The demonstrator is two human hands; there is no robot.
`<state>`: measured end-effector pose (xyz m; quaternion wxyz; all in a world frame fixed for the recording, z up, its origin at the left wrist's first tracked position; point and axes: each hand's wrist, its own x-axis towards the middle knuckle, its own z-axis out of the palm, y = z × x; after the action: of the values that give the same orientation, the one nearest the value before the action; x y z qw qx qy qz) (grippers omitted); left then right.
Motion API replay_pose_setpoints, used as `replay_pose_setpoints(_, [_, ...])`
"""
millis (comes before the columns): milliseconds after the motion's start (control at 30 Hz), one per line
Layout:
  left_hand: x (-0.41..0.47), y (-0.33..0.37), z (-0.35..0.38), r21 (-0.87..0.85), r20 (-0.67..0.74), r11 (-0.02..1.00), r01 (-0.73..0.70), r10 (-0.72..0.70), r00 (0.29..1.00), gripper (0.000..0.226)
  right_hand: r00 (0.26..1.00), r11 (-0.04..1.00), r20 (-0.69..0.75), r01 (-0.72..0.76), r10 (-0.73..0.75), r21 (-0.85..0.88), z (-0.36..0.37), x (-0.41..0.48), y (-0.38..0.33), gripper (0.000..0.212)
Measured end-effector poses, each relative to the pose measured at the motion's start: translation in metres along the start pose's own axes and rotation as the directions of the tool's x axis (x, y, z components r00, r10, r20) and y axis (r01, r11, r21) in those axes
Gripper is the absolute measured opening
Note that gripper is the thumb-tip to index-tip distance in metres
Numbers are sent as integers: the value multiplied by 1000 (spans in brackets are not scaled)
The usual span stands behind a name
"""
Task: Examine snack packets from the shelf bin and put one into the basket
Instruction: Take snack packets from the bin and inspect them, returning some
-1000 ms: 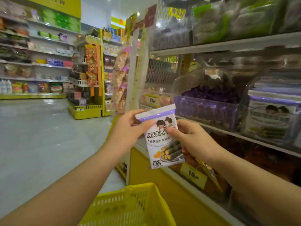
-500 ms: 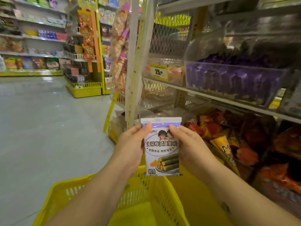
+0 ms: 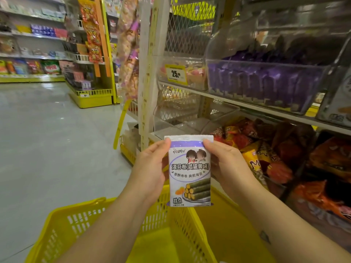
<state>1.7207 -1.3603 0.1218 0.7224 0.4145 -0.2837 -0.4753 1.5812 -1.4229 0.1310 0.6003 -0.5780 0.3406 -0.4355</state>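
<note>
A white and purple snack packet with seaweed rolls printed on it stands upright between my hands, face toward me. My left hand pinches its left edge near the top corner. Gripping the right edge is my right hand. Directly below the packet sits the yellow plastic basket, its rim under my forearms. The clear shelf bin with purple packets is up on the right shelf.
Orange and red snack bags fill the lower shelf at right. A yellow price tag hangs on another clear bin. A white shelf post stands behind the packet. Grey aisle floor spreads to the left.
The packet and both hands came down from in front of the shelf bin to just over the basket. The packet turned upright. The view tilted down, showing more of the basket.
</note>
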Motion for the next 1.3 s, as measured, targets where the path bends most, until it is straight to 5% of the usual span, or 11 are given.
replay_pose_setpoints(100, [-4, 1, 0, 90, 133, 995, 49, -60, 989, 32, 993, 997, -86, 78, -80, -29, -5, -4, -3, 28])
replay_pose_setpoints(267, [-12, -3, -5, 344, 377, 909, 234, -362, 852, 44, 977, 990, -211, 15, 14, 138, -5, -7, -2, 29])
replay_pose_setpoints(400, [-9, -5, -10, 188, 357, 936, 296, -346, 868, 34, 996, 996, -4, -87, 87, 27, -11, -7, -3, 43])
replay_pose_setpoints(533, [2, -1, -19, -39, 259, 957, 289, -270, 927, 32, 941, 963, 237, -204, 243, -177, -16, -12, -4, 31])
replay_pose_setpoints(733, [9, -1, -29, -119, 257, 933, 340, -302, 918, 45, 921, 957, 268, -257, 284, -131, -18, -14, -5, 21])
replay_pose_setpoints(967, [13, -10, -34, -59, 234, 915, 398, -375, 897, 45, 919, 943, 262, -238, 296, -231, -12, -15, -4, 20])
replay_pose_setpoints(1067, [14, -16, -30, 207, 113, 938, 277, -304, 946, 33, 951, 952, 218, -159, 218, -260, -8, -16, -3, 13])
replay_pose_setpoints(1167, [15, -20, -23, 427, 9, 895, 131, -149, 989, 84, 975, 955, 193, -45, 105, -294, -1, -18, -2, 5])
replay_pose_setpoints(1233, [13, -21, -16, 502, 47, 862, 64, -101, 994, 121, 978, 949, 209, 48, 20, -312, 3, -21, -1, 16])
replay_pose_setpoints(1300, [12, -21, -13, 465, 122, 885, -9, -54, 991, 134, 969, 941, 245, 118, -39, -316, 6, -24, -1, 28])
